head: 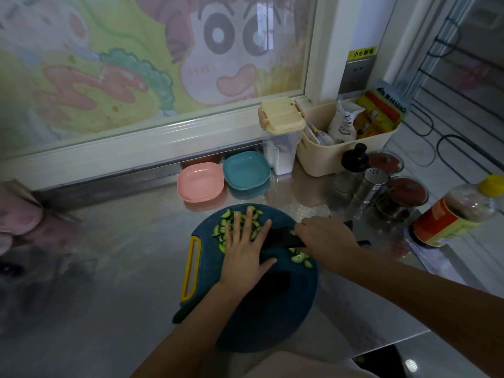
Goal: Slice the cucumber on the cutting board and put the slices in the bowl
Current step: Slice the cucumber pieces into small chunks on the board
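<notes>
Our left hand (245,249) lay flat on the slices (225,214), grip apart; our right hand (324,237) had its grip clamped on the knife (281,237) over the board (272,309).

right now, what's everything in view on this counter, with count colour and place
cutting board: one, dark blue with yellow handle, counter centre
cucumber slices: many, green, on the board
knife: one, black, over the board
pink bowl: one, pale pink, behind the board
teal bowl: one, blue-green, right of it
container: one, cream lid, back by the window
basket: one, cream, back right, holding packets
jars: two, red lids, right side
bottle: one, yellow cap, far right
left grip: one, flat on the slices
right grip: one, holding the knife
</notes>
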